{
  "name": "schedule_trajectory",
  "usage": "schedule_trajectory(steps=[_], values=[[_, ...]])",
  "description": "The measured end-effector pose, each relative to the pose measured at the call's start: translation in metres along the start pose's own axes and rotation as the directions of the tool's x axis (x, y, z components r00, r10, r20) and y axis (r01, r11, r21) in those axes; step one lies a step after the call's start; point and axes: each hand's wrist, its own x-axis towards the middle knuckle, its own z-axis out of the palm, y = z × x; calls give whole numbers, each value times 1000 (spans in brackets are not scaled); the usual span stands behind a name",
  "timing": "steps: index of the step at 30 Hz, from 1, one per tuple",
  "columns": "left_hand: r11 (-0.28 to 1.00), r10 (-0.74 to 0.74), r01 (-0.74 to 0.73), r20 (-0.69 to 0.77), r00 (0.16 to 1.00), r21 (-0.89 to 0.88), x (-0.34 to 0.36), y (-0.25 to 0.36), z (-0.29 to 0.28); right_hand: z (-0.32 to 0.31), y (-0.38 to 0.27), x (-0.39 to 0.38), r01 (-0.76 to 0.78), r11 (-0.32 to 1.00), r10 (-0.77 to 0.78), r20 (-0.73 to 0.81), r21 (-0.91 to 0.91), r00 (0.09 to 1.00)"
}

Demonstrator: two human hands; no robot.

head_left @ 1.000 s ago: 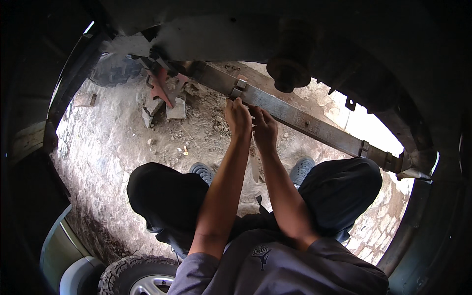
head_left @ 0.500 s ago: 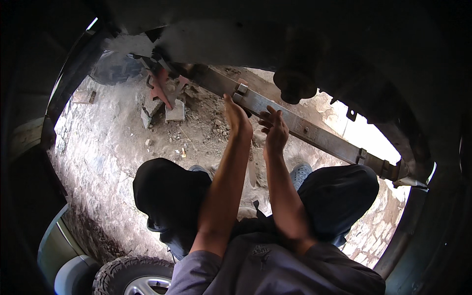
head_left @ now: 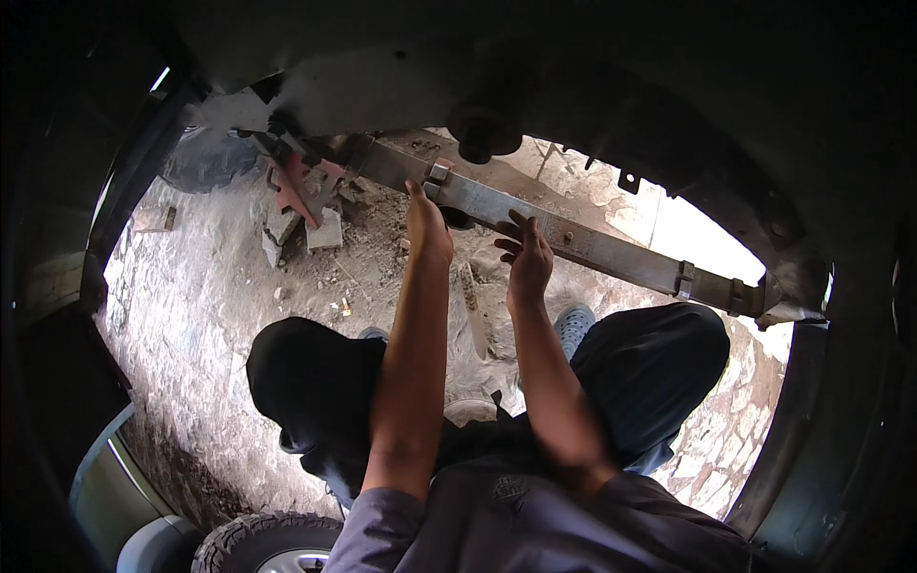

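A long, flat metal bar, which looks like a vehicle's leaf spring, slants from upper left to lower right, with a metal clip around it. My left hand is at its near edge just beside that clip. One digit points up along the metal, and the other fingers are out of sight. Under the bar, right of this hand, a dark round part shows, and I cannot tell whether the hand touches it. Further right, my right hand has its fingers apart and slightly bent, with the tips against or close to the bar's edge.
A red metal stand and a stone block are at the far left on rubble-strewn ground. A dark cylindrical part hangs beyond the bar. Dark bodywork arches around me. A tyre lies at the lower left.
The whole view has shifted, so the bar, the stand and my left hand appear further left. My right hand is slightly further from the clip. More of the dark round part shows.
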Motion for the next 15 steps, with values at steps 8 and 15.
schedule_trajectory(steps=[8,15], values=[[998,-61,60,-40,997,-18,27,-8,-21,14,10,1,-47,999,47,-1,-4,999],[992,55,-26,238,970,-121,32,-51,-74,25,42,8,-20,997,20,0,-73,1000]])
